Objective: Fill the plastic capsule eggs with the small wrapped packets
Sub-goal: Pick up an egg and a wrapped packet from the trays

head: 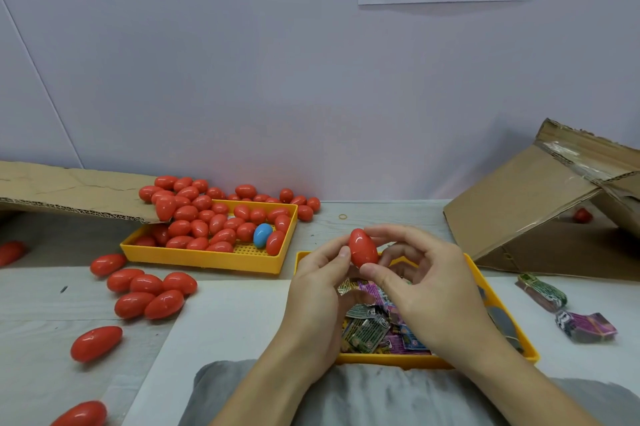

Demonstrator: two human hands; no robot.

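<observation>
A closed red capsule egg (362,248) is held upright above the near yellow tray (498,301). My left hand (317,290) touches its left side with thumb and fingers. My right hand (420,280) pinches it from the right, thumb low and fingers over the top. Beneath my hands the tray holds several small wrapped packets (372,330) in green, purple and blue. A second yellow tray (207,257) at the left is heaped with red eggs (207,221) and one blue egg (262,234).
Loose red eggs (149,290) lie on the table at the left and front left. A cardboard flap (69,190) overhangs the left tray. An open cardboard box (540,204) stands at the right. Two packet bundles (585,327) lie right of the near tray.
</observation>
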